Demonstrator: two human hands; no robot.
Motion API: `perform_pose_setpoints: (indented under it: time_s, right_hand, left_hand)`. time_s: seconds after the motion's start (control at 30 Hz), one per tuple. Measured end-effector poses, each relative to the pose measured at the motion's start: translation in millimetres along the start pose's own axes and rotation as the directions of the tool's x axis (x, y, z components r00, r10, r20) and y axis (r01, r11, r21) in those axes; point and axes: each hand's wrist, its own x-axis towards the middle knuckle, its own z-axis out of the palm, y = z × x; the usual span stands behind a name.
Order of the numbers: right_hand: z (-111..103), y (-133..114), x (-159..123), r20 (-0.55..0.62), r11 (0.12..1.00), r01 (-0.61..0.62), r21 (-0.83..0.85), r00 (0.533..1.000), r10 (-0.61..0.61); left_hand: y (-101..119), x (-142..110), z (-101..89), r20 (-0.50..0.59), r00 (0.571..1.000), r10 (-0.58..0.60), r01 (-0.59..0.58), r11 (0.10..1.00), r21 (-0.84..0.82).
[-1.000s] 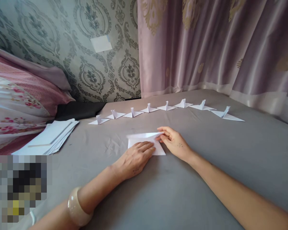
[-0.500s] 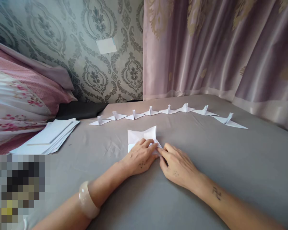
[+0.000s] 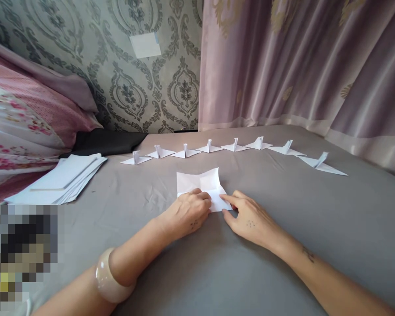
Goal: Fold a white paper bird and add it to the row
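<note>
A creased sheet of white paper (image 3: 197, 179) lies in front of me, its far edge lifted and its upper right corner bent up. My left hand (image 3: 192, 208) is closed on the near left part of the paper, fingers curled, hiding that edge. At the right edge, my right hand (image 3: 245, 213) holds the paper between index finger and thumb, the finger on top and the thumb by the near corner. Its other fingers are folded under, partly hidden. Beyond the sheet, several folded paper figures (image 3: 210, 146) stand in a curved row, each with flat points and an upright middle.
On the left lies a stack of white paper (image 3: 62, 173), beside a black cloth (image 3: 108, 142) and pink floral fabric (image 3: 23, 114). A grey sheet (image 3: 283, 193) covers the surface. Purple curtains (image 3: 266, 66) and a patterned wall (image 3: 95, 57) rise behind. A pixelated patch covers the lower left.
My hands have moved apart, the right one shifting right along the paper. More of the paper's right part now shows between them. The camera view has tilted slightly down.
</note>
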Motion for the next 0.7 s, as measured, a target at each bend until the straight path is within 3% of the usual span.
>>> perform_pose_setpoints:
  time_s: [0.23,0.53,0.63,0.7]
  right_hand:
    - [2,-2,-2,-0.046,0.996,0.06,-0.063,0.997,-0.063]
    - [6,0,-4,-0.094,0.969,0.135,-0.206,0.983,-0.157]
    - [9,2,-2,-0.122,0.955,0.165,-0.248,0.972,-0.2]
    - [9,3,-1,-0.135,0.954,0.172,-0.247,0.968,-0.209]
  left_hand:
    - [4,5,2.5,0.034,0.996,-0.082,0.081,0.996,0.026]
    - [-11,13,-3.4,0.038,0.983,-0.182,0.185,0.959,-0.216]
    - [-6,13,-6.3,0.033,0.978,-0.207,0.21,0.966,-0.154]
    - [1,12,-5.9,0.025,0.986,-0.165,0.166,0.986,-0.033]
